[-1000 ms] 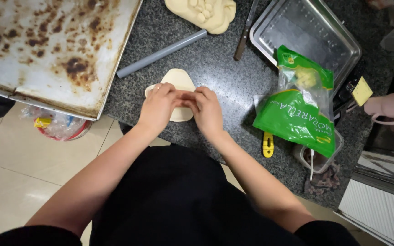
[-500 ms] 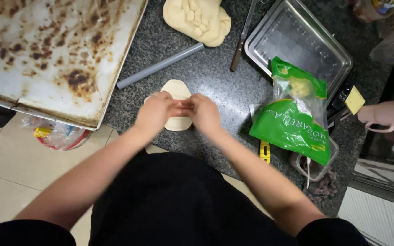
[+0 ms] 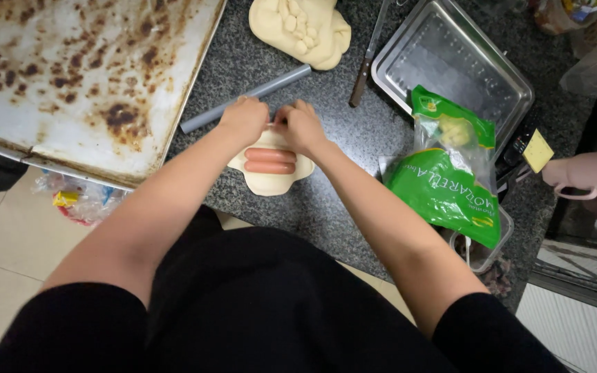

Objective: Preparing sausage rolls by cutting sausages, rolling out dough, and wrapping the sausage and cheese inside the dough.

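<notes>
Both hands on far edge of dough piece with two sausages, dark granite counter.
Left hand (image 3: 244, 119) and right hand (image 3: 301, 126) side by side, fingers curled on flat dough (image 3: 269, 181); sausages (image 3: 269, 161) lie across it. Grey rolling pin (image 3: 243, 100) at 12, dough lump (image 3: 300, 29) beyond. Stained baking sheet (image 3: 70, 76) at 10, steel tray (image 3: 450, 69) at 2, green bag (image 3: 450, 179) at 3.

A speckled, polished stone counter (image 3: 354, 200) is seen. At eleven o'clock, a metal baking sheet (image 3: 70, 76) is scorched and rust-spotted, matt. Soft, smooth dough (image 3: 271, 183) is topped by glossy sausages (image 3: 269, 160). At two o'clock, a shiny steel tray (image 3: 450, 65) and a glossy green plastic bag (image 3: 447, 179) are shown.
</notes>
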